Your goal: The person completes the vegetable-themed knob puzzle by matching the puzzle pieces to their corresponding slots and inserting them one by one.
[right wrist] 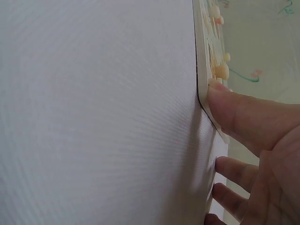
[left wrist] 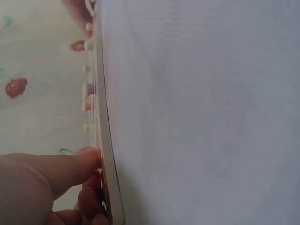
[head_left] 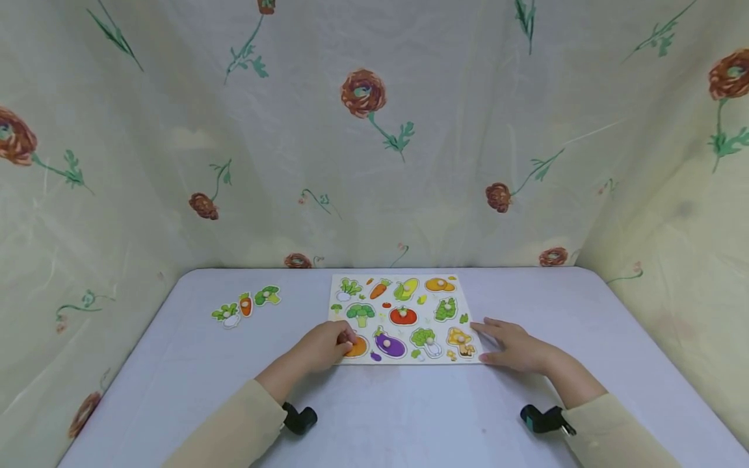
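Note:
A white knobbed vegetable puzzle board (head_left: 374, 359) lies flat near the middle of the table. My left hand (head_left: 328, 344) is at its lower left corner, thumb and fingers pinching at the round orange puzzle piece (head_left: 358, 347); the knob is hidden by the fingers. In the left wrist view, the left thumb (left wrist: 82, 164) and curled fingers meet close over the board. My right hand (head_left: 515, 346) rests at the board's right edge with fingers spread. Its thumb (right wrist: 234, 110) presses on the near right corner, beside the mushroom piece (head_left: 460, 341).
Left of the board lie three loose pieces: a turnip (head_left: 227, 316), a carrot (head_left: 246, 304) and a broccoli (head_left: 267, 295). The eggplant (head_left: 391, 345), tomato (head_left: 404, 316) and corn (head_left: 406, 289) are on the board. A flowered curtain (head_left: 445, 162) hangs behind the white table (head_left: 409, 416).

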A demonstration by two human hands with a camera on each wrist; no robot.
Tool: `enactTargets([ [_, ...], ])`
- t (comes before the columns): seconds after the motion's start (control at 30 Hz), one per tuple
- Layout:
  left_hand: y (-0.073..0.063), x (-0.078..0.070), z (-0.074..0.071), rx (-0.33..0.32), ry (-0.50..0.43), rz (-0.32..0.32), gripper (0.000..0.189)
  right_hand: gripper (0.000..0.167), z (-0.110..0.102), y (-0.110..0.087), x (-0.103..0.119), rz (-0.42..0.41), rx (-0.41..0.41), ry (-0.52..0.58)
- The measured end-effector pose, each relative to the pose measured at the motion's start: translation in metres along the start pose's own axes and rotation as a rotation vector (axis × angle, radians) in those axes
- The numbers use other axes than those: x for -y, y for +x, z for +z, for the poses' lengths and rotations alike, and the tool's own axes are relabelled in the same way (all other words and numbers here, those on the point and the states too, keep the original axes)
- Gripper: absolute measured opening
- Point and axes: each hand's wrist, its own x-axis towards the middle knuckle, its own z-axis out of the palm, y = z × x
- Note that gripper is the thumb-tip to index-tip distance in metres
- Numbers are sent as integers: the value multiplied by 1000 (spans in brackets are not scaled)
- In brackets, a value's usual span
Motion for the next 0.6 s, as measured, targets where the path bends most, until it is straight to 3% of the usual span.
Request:
enactTargets([
  [0.6, -2, 2, -1, 3, -56, -12, 6, 71, -4, 2, 3, 1, 14, -38],
])
